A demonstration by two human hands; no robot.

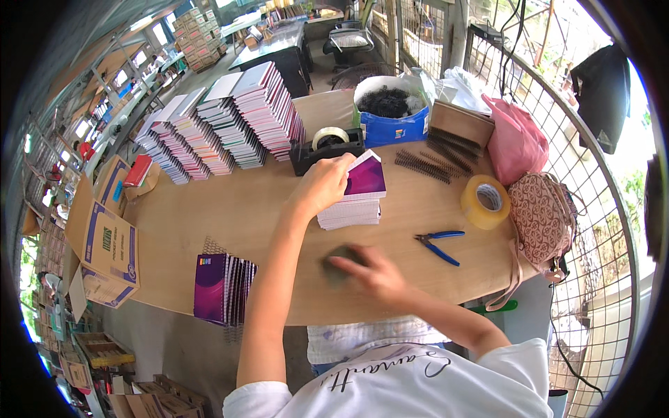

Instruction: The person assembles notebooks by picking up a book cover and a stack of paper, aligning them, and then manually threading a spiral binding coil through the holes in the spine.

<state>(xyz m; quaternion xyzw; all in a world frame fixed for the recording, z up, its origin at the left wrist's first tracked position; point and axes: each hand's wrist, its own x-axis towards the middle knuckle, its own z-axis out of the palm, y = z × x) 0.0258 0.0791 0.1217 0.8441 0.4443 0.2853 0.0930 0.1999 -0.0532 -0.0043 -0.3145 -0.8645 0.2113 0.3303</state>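
Observation:
A stack of purple-covered notebooks (pixel 365 181), white page edges showing, stands mid-table. My left hand (pixel 326 185) is curled over its upper left edge, closed on the top notebook; a white page corner shows beside the fingers. My right hand (pixel 375 276), smeared by motion, is nearer to me with a dark grey object (pixel 340 266) at its fingers, too blurred to name. Just behind my left hand sits a black tape dispenser (pixel 304 159). Spiral-bound purple notebooks (pixel 211 287) lie fanned at the front left edge, their wire coils sticking out.
Tall notebook stacks (pixel 259 104) line the back left. A cardboard box (pixel 111 244) stands left. At right lie blue-handled cutters (pixel 440 245), a yellow tape roll (pixel 485 202), loose black coils (pixel 425 166) and a patterned bag (pixel 545 216). Behind is a blue-white bin (pixel 394 129) of black coils.

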